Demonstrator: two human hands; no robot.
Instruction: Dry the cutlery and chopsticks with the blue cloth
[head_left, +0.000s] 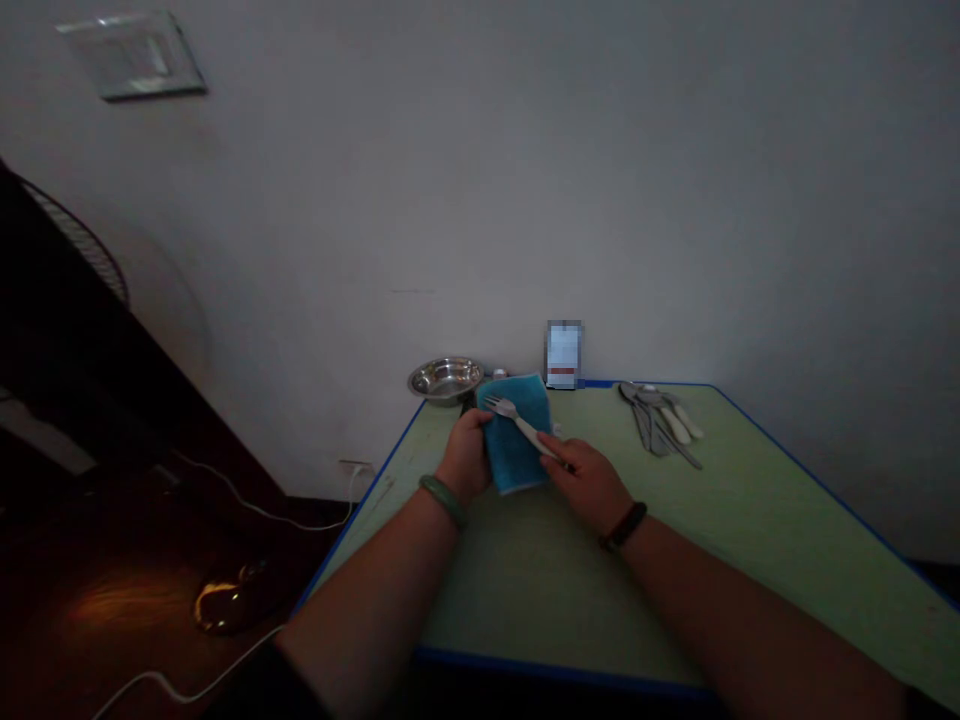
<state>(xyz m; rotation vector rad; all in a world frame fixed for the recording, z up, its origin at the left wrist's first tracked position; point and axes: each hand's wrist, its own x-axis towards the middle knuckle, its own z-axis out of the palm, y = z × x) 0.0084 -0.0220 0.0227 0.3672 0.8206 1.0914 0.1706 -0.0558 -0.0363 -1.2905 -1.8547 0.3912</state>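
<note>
The left hand (465,455) is curled closed around the edge of a folded blue cloth (515,440), while the right hand (589,483) pinches the white handle of a metal fork (523,425), its tines lying against the cloth between the hands. Both hands are over a green table (540,590) with blue edging. A steel bowl (445,380) sits beyond the left hand, and a loose pile of spoons (660,420) lies ahead of the right hand.

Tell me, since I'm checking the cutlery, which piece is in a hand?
The white-handled fork, gripped in the right hand over the blue cloth; the other cutlery lies apart in a pile on the green table.
</note>
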